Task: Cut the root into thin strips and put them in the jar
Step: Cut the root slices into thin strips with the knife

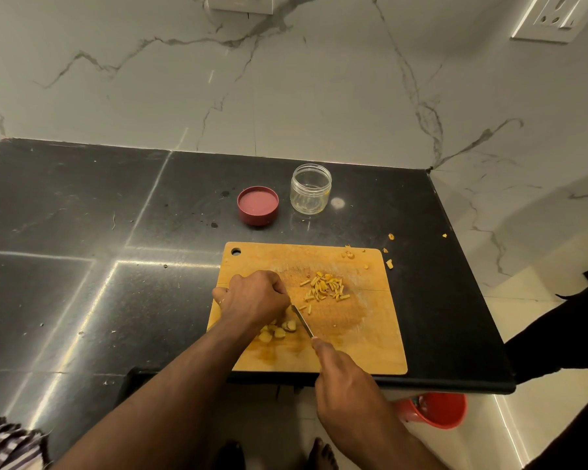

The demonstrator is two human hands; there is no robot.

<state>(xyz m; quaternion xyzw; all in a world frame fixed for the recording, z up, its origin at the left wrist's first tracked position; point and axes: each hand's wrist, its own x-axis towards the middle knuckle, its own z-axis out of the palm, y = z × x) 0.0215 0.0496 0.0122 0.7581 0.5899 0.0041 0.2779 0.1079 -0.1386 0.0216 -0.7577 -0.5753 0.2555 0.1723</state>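
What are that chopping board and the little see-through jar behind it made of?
The tan rectangular cutting board looks like wood or bamboo: matte, warm grain, stained orange. The small clear jar is see-through and glossy with a threaded neck; glass or clear plastic, I cannot tell which.

Seen from above: wooden cutting board [370, 334] lying at the near edge of a black stone counter [82, 232], with the left hand [252, 296] curled over yellow root pieces [277, 330] near the board's left side and the right hand [345, 374] gripping a knife [302, 321], blade angled in beside those pieces. Just right of the left hand, a loose heap of thin strips [326, 286] on the board's stained middle. Beyond the board, an open clear jar [310, 188] standing upright, its dark red lid [258, 205] upturned just to the left; a few scraps [389, 262] scattered off the board's far right corner.
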